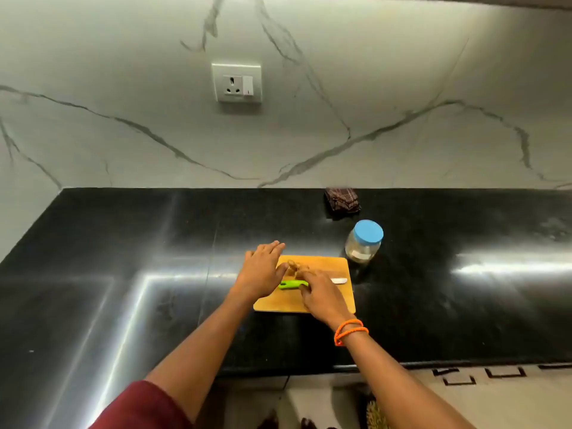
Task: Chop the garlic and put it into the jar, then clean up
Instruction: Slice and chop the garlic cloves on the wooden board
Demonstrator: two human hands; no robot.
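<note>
While both hands work over the wooden cutting board (322, 264), head view lists: left hand (261, 270), fingers straight and flat, thumb touching the garlic (294, 267) at the board's far edge; right hand (322, 294), fingers curled over the green-handled knife (292, 284), grip not fully visible, blade tip showing beyond it. Jar (365, 241), blue lid on, stands just beyond the board's right corner; folded cloth (342, 201) behind it. Risk: the left thumb lies close to the blade; the small garlic could roll under pressure.
</note>
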